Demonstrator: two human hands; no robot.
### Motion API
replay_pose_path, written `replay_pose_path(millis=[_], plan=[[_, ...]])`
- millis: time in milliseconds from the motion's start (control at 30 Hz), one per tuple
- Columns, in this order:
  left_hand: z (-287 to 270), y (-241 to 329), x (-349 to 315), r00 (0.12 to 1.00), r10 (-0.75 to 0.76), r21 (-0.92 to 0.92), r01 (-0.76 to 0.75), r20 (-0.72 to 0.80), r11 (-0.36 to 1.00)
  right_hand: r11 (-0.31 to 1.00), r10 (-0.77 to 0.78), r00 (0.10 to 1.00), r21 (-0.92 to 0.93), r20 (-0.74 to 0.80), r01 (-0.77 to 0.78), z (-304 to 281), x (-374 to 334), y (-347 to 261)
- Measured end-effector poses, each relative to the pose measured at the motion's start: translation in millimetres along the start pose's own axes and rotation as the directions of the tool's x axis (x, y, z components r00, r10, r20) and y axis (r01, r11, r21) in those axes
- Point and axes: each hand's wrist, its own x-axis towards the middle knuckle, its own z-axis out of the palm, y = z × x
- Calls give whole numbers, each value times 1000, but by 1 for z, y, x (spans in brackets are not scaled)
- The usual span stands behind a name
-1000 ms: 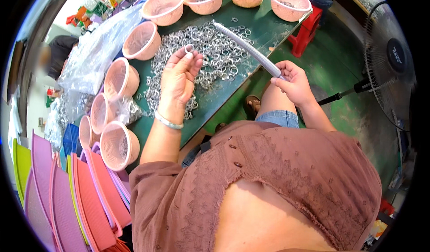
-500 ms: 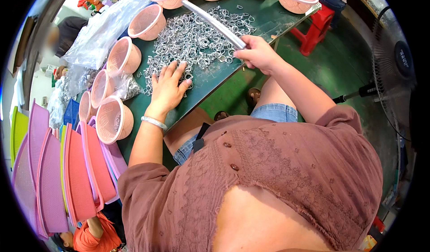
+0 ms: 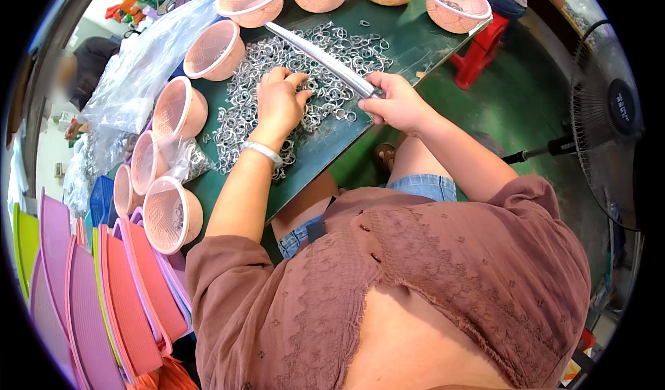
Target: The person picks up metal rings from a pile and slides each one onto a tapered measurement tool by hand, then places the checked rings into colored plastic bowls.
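A tapered silver ring mandrel (image 3: 322, 59) is gripped at its thick end by my right hand (image 3: 398, 102), fingers wrapped round it. It points up and left across a spread heap of metal rings (image 3: 242, 106) on the green table (image 3: 312, 158). My left hand (image 3: 280, 102), with a pale bangle at the wrist, is over the middle of the heap beside the mandrel. Its fingers are bent, and the thumb and forefinger stand apart among the rings. I see no ring held between them.
Pink plastic baskets (image 3: 181, 109) curve round the table's left and far edges; some hold rings. A clear plastic bag (image 3: 194, 160) lies between them. Stacked coloured trays (image 3: 131, 300) stand at left. A red stool (image 3: 478, 54) and a black fan (image 3: 606, 113) are on the right.
My left hand has moved right and away from me over the rings, its flat, spread fingers now bent. The mandrel stays in my right hand. The whole view has shifted slightly.
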Motion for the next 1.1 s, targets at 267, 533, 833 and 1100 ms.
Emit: replay_pose_path(millis=[267,533,833,1100], plan=[[-3,-21,-16,990,-123,-238,105,-65,966,999,44,999,-19,-27,-45,-9,-27,-5],[-9,-11,-4,997,70,-106,-71,-14,992,997,60,991,-45,-116,-66,-5,-40,4],[-8,-15,-8,1000,22,-74,-23,-12,997,991,97,979,-78,-179,-112,-14,-54,6],[-8,-21,-6,998,-27,-98,33,64,995,987,118,975,-82,-187,-135,-18,-54,7]])
